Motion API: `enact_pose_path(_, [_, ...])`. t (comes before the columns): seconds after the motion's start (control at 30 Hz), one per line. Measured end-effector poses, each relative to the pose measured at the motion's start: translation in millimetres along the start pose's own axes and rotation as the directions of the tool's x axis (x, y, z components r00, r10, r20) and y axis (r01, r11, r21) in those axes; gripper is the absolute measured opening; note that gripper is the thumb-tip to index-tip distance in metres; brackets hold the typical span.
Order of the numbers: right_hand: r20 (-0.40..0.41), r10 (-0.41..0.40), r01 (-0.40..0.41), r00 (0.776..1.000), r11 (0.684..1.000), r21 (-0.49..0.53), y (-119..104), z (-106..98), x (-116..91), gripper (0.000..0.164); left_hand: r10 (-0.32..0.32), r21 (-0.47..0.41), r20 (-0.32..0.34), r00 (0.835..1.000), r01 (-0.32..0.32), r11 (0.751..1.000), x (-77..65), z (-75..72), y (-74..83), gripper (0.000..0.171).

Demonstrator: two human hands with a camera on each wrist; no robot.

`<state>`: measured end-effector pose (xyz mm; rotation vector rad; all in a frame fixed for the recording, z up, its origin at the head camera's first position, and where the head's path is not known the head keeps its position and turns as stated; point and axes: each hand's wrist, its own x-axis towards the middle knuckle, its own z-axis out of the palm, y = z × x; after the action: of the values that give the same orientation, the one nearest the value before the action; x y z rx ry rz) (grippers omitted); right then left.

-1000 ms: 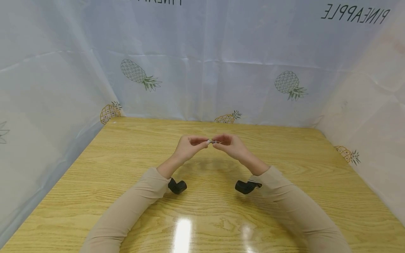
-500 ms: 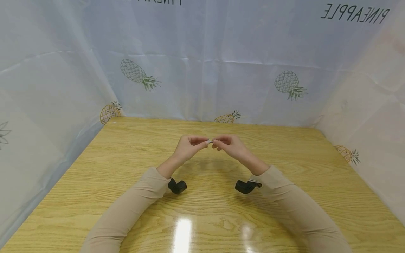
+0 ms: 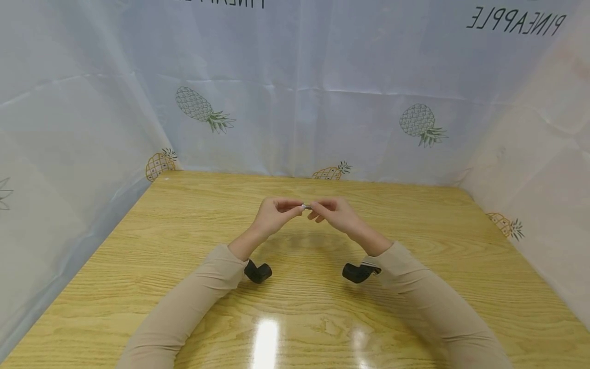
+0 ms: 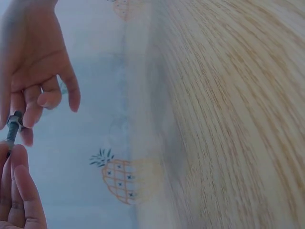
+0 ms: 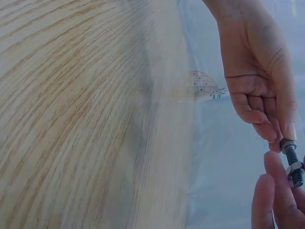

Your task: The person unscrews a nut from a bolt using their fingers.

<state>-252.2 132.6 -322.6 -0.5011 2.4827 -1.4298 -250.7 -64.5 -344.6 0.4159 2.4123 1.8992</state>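
Observation:
In the head view both hands meet over the middle of the table. The left hand (image 3: 272,216) pinches the head end of a small metal bolt (image 5: 291,153) between thumb and fingers. On its threaded shank sits a hex nut (image 5: 295,168), close to the free end. The right hand (image 3: 340,214) has its thumb and index finger at the nut, its other fingers curled below. In the left wrist view, the nut (image 4: 16,121) lies against the right hand's fingers (image 4: 32,107). Much of the bolt is covered by fingertips in the head view.
A wood-grain table (image 3: 304,312) lies under the hands. Pale curtains (image 3: 295,118) with pineapple prints stand at its back and sides. A black wrist-worn device (image 3: 259,272) hangs at the left cuff, and another black device (image 3: 358,272) at the right.
The right thumb and index finger have slid over the bolt's end and nut, which showed between them before. Its other fingers now curl lower. The left hand has stayed in place.

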Motion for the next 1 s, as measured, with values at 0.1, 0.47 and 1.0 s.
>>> enact_pose_path(0.1, [-0.013,0.002,-0.002,1.000,1.000,-0.010,-0.9,0.9,-0.5,0.037,0.000,0.000,-0.005,1.000,0.000,1.000,0.2,-0.2,-1.2,0.027])
enact_pose_path(0.47, [-0.042,-0.022,0.023,0.999,0.999,0.033,-1.8,2.7,-0.8,0.041,0.010,-0.024,-0.006,1.000,-0.011,1.000,0.1,-0.7,-2.2,0.028])
enact_pose_path(1.0, [-0.074,-0.023,0.025,0.997,0.999,0.025,-2.0,2.7,-1.5,0.034,0.007,-0.033,-0.007,1.000,-0.007,0.999,1.2,-0.9,-3.5,0.029])
